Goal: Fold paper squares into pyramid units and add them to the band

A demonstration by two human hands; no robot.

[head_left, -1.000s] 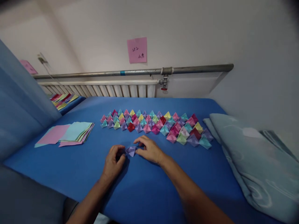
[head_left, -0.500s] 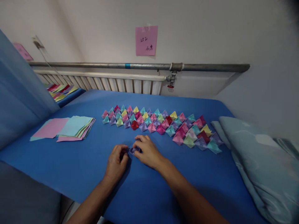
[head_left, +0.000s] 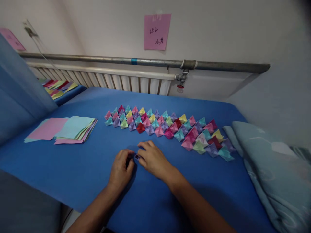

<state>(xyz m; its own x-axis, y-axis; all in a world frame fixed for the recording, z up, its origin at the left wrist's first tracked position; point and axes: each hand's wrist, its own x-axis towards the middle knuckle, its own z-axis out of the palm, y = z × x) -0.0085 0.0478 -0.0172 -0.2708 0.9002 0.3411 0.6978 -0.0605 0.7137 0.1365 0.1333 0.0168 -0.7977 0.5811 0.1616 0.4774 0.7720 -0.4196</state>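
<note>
A small purple folded paper [head_left: 136, 157] sits on the blue surface between my hands, mostly covered by fingers. My right hand [head_left: 153, 160] reaches over it from the right, its fingers curled round it. On its left side my left hand [head_left: 122, 166] has thumb and fingertips bent together at the paper's edge. Just beyond my hands, rows of folded paper boats [head_left: 140, 128] in many colours stand close together, running from the middle to the right.
Square paper sheets [head_left: 74, 127] lie stacked at the left. A folded pale green cloth [head_left: 274, 168] rests at the right. Behind the blue surface [head_left: 80, 171] are a radiator [head_left: 116, 81] and a metal pipe [head_left: 97, 59]. Blue fabric [head_left: 19, 84] hangs at the far left.
The camera view has shifted slightly. Fingers of my right hand cover more of the purple paper than before. My left hand has barely moved.
</note>
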